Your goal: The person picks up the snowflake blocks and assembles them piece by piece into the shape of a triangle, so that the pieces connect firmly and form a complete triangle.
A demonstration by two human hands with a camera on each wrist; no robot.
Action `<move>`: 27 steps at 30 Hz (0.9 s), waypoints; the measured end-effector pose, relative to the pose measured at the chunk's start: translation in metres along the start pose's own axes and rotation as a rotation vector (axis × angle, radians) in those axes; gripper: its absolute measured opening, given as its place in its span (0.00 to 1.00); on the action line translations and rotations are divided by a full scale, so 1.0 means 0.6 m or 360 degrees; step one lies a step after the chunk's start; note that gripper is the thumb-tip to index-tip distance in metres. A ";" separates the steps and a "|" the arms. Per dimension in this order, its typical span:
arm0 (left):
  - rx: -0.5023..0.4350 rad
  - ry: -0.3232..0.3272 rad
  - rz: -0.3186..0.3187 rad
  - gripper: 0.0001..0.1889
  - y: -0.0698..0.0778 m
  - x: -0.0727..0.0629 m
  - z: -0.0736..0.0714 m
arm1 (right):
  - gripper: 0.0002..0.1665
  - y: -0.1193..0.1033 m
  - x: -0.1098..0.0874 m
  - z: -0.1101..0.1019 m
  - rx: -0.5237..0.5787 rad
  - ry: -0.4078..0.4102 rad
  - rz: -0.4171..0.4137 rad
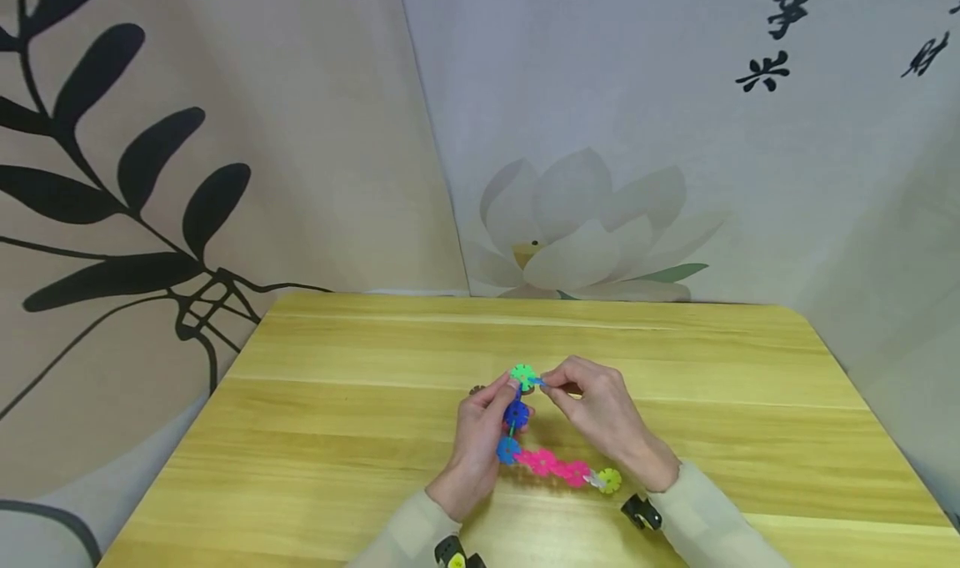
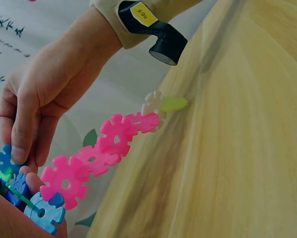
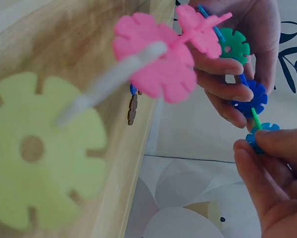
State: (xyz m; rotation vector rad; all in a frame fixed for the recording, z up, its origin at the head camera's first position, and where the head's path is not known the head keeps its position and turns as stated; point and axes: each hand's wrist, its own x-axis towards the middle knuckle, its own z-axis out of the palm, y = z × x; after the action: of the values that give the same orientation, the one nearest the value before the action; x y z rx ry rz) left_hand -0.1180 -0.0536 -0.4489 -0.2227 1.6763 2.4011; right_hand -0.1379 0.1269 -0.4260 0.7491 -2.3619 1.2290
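Note:
My left hand (image 1: pixel 474 434) grips a bent chain of slotted plastic snowflake discs. In the head view its upper part has a bright green disc (image 1: pixel 522 375), a dark blue disc (image 1: pixel 516 415) and a light blue disc (image 1: pixel 507 450). Several pink discs (image 1: pixel 543 462) run off to the right from there, ending in a white disc (image 2: pixel 152 105) and a yellow-green disc (image 3: pixel 31 148). Between thumb and fingertips my right hand (image 1: pixel 603 405) pinches a blue disc (image 3: pixel 260 140), whose edge meets the bright green disc. The left fingers hide part of the chain.
A brown disc (image 3: pixel 133 110) lies on the wooden table (image 1: pixel 337 401) beyond the left hand, with a bit of blue beside it. Behind the table hangs a printed cloth (image 1: pixel 600 92). Dark cameras sit at both wrists, one a black camera (image 1: pixel 641 512).

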 end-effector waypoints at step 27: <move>-0.0011 -0.0153 0.0007 0.22 0.000 0.001 -0.024 | 0.14 0.007 -0.002 -0.003 0.0051 -0.0083 -0.0080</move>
State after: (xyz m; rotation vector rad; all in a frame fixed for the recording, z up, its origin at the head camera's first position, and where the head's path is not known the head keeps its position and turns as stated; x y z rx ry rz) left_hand -0.1182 -0.0673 -0.4539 -0.1027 1.6284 2.3811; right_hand -0.1393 0.1308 -0.4282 0.8553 -2.3547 1.2439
